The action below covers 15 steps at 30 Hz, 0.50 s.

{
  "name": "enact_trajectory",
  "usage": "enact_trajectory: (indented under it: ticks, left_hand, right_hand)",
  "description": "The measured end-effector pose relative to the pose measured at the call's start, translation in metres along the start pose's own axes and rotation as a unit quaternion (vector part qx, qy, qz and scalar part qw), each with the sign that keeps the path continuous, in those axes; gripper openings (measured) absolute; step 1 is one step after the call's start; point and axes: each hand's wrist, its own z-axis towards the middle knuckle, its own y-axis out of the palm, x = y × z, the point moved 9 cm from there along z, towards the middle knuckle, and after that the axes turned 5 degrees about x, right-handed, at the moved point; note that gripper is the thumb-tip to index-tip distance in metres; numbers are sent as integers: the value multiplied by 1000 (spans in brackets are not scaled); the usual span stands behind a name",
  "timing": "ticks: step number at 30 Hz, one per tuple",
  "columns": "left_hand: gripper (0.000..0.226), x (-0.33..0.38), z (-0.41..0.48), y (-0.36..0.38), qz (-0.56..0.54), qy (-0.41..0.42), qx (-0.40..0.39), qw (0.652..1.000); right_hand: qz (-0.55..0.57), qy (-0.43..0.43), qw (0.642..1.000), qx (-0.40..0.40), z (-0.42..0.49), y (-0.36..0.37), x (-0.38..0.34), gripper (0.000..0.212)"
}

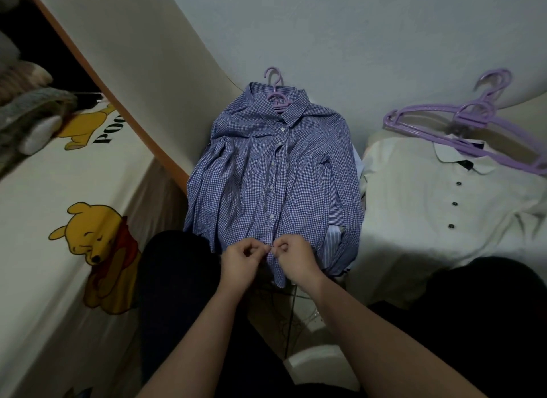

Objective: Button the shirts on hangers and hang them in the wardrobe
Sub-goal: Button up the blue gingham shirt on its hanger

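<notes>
The checked shirt (266,172) in front of you is thin woven cloth, matt and heavily creased, with small pale buttons (272,164) that catch a little light. Its hanger (276,95) is smooth lilac plastic with a slight sheen. To your right, the cream shirt (429,208) is a smoother matt cloth carrying dark glossy buttons (455,204). The spare hangers (473,116) lying on it are shiny plastic. The bed sheet (44,175) on your left is matt printed cloth.

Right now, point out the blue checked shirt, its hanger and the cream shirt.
blue checked shirt (299,172): head view, chest panel right of placket.
hanger (276,96): head view, neck above the collar.
cream shirt (414,196): head view, front beside dark buttons.
</notes>
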Motion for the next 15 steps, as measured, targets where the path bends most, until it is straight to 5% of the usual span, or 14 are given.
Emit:
enact_trajectory:
  ticks: [4, 7, 10, 15]
  left_hand:
    - [9, -2, 2, 5, -52, -26, -36, 998]
    - [11, 15, -3, 6, 106, 90, -24, 990]
    - [14, 36, -18, 10, 279, 205, 11, 938]
    - [13, 26, -11, 16, 258, 179, -39, 949]
  right_hand:
    - [58, 27, 998, 3, 1, -2, 8, 34]
    - [70, 56, 996, 4, -4, -1, 13, 30]
    - [46, 59, 997, 29, -7, -3, 9, 20]
    - [-9, 35, 999, 16, -5, -3, 1, 17]
